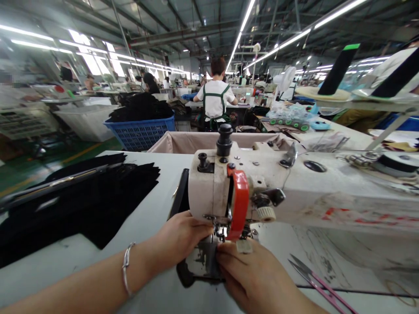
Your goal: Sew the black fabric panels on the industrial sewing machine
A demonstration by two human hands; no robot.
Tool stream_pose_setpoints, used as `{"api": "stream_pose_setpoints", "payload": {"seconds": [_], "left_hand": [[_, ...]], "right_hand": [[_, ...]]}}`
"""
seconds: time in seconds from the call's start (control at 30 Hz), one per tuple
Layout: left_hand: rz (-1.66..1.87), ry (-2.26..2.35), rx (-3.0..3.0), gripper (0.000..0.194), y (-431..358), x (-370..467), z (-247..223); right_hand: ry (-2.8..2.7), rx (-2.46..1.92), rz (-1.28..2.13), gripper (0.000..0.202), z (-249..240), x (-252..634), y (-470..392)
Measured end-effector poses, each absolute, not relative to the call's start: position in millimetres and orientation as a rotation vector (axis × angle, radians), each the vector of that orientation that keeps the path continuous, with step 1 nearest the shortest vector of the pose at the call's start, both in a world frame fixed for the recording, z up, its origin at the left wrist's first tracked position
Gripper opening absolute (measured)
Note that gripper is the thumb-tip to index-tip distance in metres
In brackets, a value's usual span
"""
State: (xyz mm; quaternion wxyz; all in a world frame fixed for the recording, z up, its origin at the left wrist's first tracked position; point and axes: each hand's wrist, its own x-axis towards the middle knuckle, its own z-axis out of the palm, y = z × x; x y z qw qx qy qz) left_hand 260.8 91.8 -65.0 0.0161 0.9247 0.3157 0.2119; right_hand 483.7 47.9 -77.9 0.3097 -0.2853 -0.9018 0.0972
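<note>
The right hand (253, 270) and left hand (183, 233) curl under the sewing machine's head (207, 187); whether the bent fingers grip anything, I can't tell. Snips (319, 281) and black fabric (98, 200) lie on the pale table (165, 187), beyond it a blue basket (144, 133) and a co-worker (214, 93).

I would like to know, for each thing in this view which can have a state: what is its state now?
Left hand: fingers bent, grip unclear
Right hand: fingers bent, grip unclear
Sewing machine: upright, running or stopped unclear
Snips: blades apart
Blue basket: heaped with black cloth
Black pieces: lying piled
Ceiling lights: lit
</note>
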Motion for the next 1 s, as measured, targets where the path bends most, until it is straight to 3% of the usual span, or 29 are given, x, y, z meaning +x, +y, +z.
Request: {"api": "stream_pose_setpoints", "payload": {"seconds": [0.17,0.4,0.57,0.73,1.0], "left_hand": [[0.609,0.971,2.881,0.032,93,262,-57],[0.553,1.026,2.842,0.03,86,269,-48],[0.418,1.228,2.648,0.017,56,286,-33],[0.318,1.336,2.416,0.02,50,288,-21],[0.234,1.083,2.652,0.044,48,251,-32]], "right_hand": [[-2.4,-0.778,0.274,0.022,-76,483,47],[-2.452,-0.833,0.304,0.02,-73,482,46],[-2.457,-0.834,0.34,0.017,-68,486,45],[-2.479,-0.831,0.378,0.017,-66,489,45],[-2.555,-0.837,0.347,0.02,-66,490,43]]}}
